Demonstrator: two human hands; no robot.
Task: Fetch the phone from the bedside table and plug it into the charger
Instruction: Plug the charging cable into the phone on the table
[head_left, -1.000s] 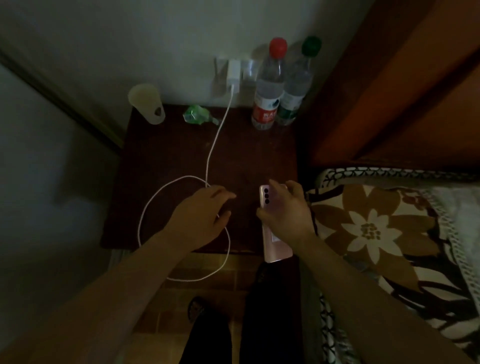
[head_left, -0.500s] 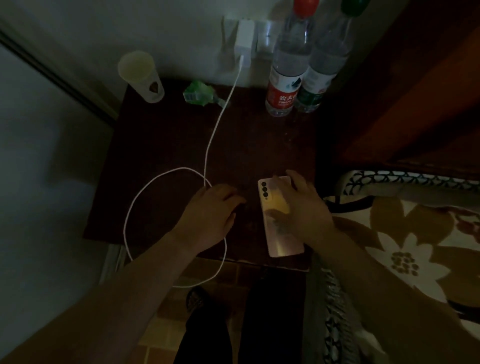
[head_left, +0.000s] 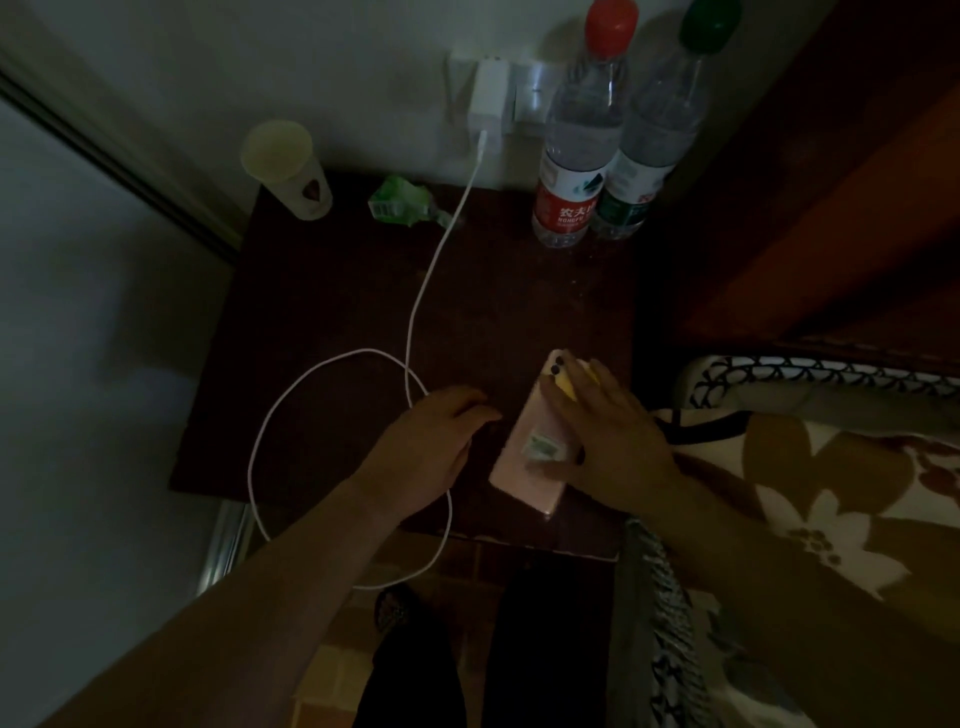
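Note:
A pink phone lies face down near the front right of the dark bedside table, tilted with its camera end away from me. My right hand grips its right side, fingers over the back. A white charger sits in the wall socket. Its white cable runs down the table, loops left and hangs over the front edge. My left hand rests on the table over the cable beside the phone, fingers curled; the cable's plug end is hidden under it.
Two water bottles, one red-capped and one green-capped, stand at the back right. A pale cup and a crumpled green wrapper sit at the back left. A flowered bed cover borders the right side.
My right hand has turned the phone, so its camera end now tilts to the right. The view has moved closer to the table. My left hand stays over the cable.

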